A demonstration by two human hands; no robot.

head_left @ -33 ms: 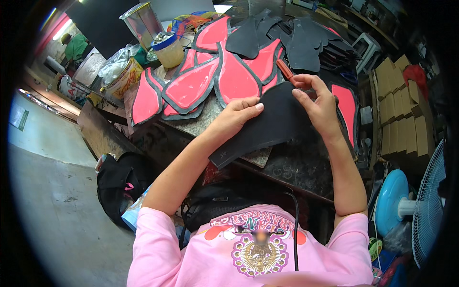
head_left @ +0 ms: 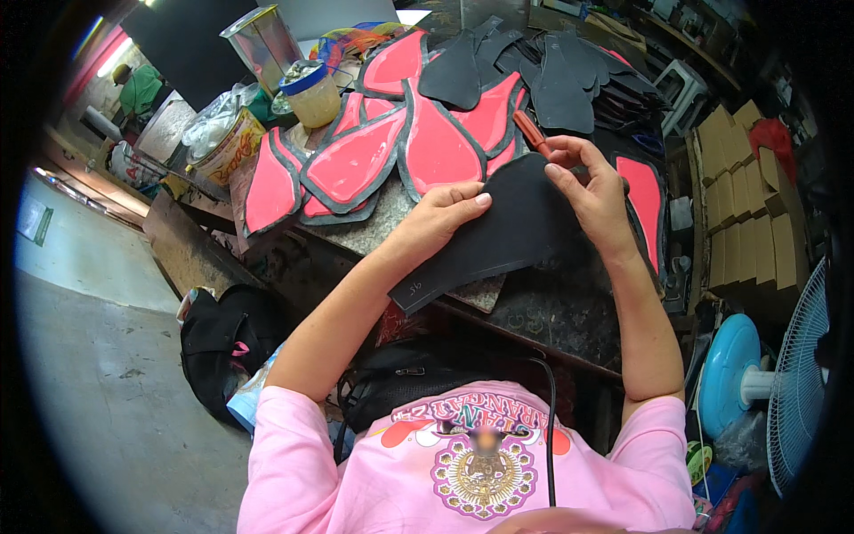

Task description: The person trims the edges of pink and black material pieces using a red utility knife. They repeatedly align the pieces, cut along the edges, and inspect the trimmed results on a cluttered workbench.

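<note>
My left hand (head_left: 438,221) is closed on the edge of a black sheet piece (head_left: 503,231), thumb on top and fingers beneath. The piece is tilted over the table, a small pale marking at its lower left corner. At its far right edge, my right hand (head_left: 594,198) has its fingers curled around the lower end of a slim red-brown tool (head_left: 531,132). The tool points away and to the left; its working end cannot be made out. Beyond my hands, several pink panels with dark borders (head_left: 442,142) overlap on the table.
Black cut pieces (head_left: 565,84) are piled at the far right of the table. A jar with a blue lid (head_left: 311,96), a tin can (head_left: 262,40) and a printed bucket (head_left: 233,147) stand far left. Right of me are a fan (head_left: 796,383) and stacked brown boxes (head_left: 752,196).
</note>
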